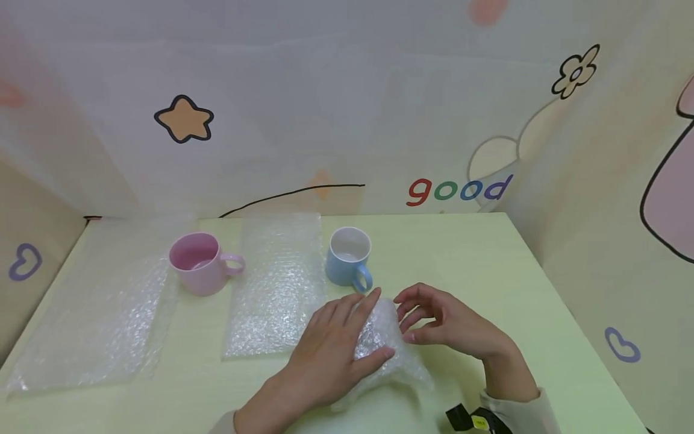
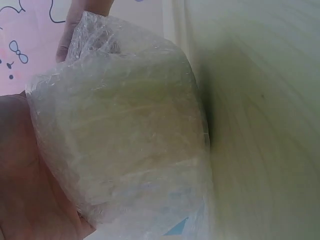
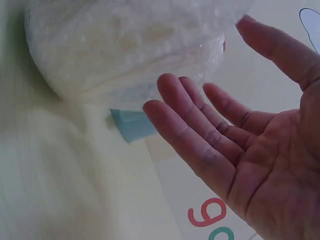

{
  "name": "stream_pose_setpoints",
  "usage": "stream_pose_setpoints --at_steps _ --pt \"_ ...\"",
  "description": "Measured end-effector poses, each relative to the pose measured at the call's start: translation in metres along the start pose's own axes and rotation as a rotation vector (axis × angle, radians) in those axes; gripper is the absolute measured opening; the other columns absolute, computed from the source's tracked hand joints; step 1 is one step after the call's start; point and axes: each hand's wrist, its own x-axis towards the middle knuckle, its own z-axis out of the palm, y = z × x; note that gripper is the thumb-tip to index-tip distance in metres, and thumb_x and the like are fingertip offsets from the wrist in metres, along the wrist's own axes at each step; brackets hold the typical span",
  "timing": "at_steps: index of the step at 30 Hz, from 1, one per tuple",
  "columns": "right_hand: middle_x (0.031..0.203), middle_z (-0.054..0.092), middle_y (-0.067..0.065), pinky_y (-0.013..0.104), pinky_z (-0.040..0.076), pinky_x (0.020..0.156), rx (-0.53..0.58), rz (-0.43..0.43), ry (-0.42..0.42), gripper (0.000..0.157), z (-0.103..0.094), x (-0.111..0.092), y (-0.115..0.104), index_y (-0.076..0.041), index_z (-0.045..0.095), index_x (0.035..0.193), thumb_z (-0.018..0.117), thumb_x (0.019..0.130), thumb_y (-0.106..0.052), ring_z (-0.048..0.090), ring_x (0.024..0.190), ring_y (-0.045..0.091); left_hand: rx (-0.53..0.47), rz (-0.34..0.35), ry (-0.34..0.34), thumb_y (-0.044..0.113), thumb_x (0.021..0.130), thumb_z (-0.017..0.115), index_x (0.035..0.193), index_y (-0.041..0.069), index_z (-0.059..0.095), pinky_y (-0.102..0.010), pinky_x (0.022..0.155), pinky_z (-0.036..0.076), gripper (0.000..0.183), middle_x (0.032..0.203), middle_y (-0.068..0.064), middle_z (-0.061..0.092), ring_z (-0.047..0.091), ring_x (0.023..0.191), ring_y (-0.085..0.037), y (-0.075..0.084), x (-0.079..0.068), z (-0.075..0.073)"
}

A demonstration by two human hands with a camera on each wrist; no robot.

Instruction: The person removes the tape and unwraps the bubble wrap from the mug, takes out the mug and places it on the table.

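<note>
A bundle of clear bubble wrap (image 1: 384, 331) stands at the front of the table, with a loose flap spreading toward the near side. In the left wrist view the wrap (image 2: 130, 125) looks layered and rounded, and what it encloses is hidden. My left hand (image 1: 331, 355) rests along the bundle's left side and top, fingers straight and thumb spread across the front. To the right of the bundle is my right hand (image 1: 444, 319), fingers relaxed and slightly bent, holding nothing. In the right wrist view, its fingertips (image 3: 167, 90) are close to the wrap.
Just behind the bundle stands a light blue mug (image 1: 341, 268), handle toward me. A pink mug (image 1: 200, 271) stands farther left, beside a bubble wrap sheet (image 1: 276, 289) and overlapping a larger sheet (image 1: 103, 307). Printed cloth walls (image 1: 325, 120) border the table.
</note>
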Motion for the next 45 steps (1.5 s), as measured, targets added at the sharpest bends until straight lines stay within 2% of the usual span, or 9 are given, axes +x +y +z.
stream_pose_setpoints --at_steps 7,15,20,26,35,45 --pt "0.126 0.061 0.019 0.035 0.062 0.086 -0.014 0.055 -0.008 0.048 0.005 -0.002 -0.007 -0.004 0.055 0.13 0.08 0.09 -0.015 0.071 0.105 0.025 -0.029 -0.005 0.012 0.063 0.096 0.061 0.163 0.029 0.028 -0.049 0.114 0.042 0.082 0.152 -0.002 0.051 0.05 0.139 -0.025 0.0 0.002 0.001" --pt "0.118 0.062 0.019 0.038 0.063 0.082 0.006 0.028 -0.021 0.047 0.004 -0.001 -0.003 -0.002 0.054 0.124 0.083 0.087 -0.011 0.072 0.099 0.025 -0.061 0.002 -0.027 0.062 0.096 0.062 0.164 0.03 0.028 -0.051 0.115 0.041 0.083 0.154 -0.002 0.05 0.049 0.14 -0.025 0.002 0.002 0.0" --pt "0.107 0.065 0.02 0.039 0.064 0.08 0.015 0.034 -0.037 0.047 0.002 -0.001 -0.002 -0.001 0.054 0.116 0.087 0.083 -0.011 0.072 0.093 0.027 -0.037 0.02 -0.06 0.064 0.097 0.059 0.165 0.032 0.024 -0.052 0.117 0.039 0.083 0.154 0.0 0.048 0.046 0.143 -0.025 0.005 0.0 0.001" --pt "0.109 0.064 0.021 0.039 0.063 0.083 0.042 0.005 -0.077 0.044 0.002 0.0 0.0 -0.001 0.054 0.116 0.085 0.085 -0.009 0.072 0.094 0.028 -0.024 0.029 -0.061 0.064 0.096 0.061 0.165 0.032 0.023 -0.051 0.116 0.04 0.085 0.153 0.0 0.048 0.047 0.141 -0.025 0.004 -0.001 0.0" --pt "0.098 0.065 0.018 0.035 0.063 0.08 0.086 -0.013 -0.096 0.045 -0.001 0.002 0.002 0.004 0.053 0.112 0.086 0.082 -0.005 0.07 0.087 0.02 -0.056 0.045 -0.101 0.063 0.096 0.061 0.164 0.033 0.024 -0.051 0.117 0.038 0.083 0.153 0.002 0.048 0.045 0.142 -0.025 0.002 0.0 -0.003" --pt "0.096 0.068 0.015 0.028 0.062 0.077 0.095 0.066 -0.099 0.043 -0.001 0.004 0.003 0.004 0.059 0.111 0.087 0.082 -0.009 0.07 0.083 0.015 -0.054 0.06 -0.102 0.064 0.097 0.06 0.165 0.034 0.023 -0.05 0.116 0.039 0.083 0.153 0.003 0.047 0.045 0.142 -0.023 0.0 -0.001 -0.003"
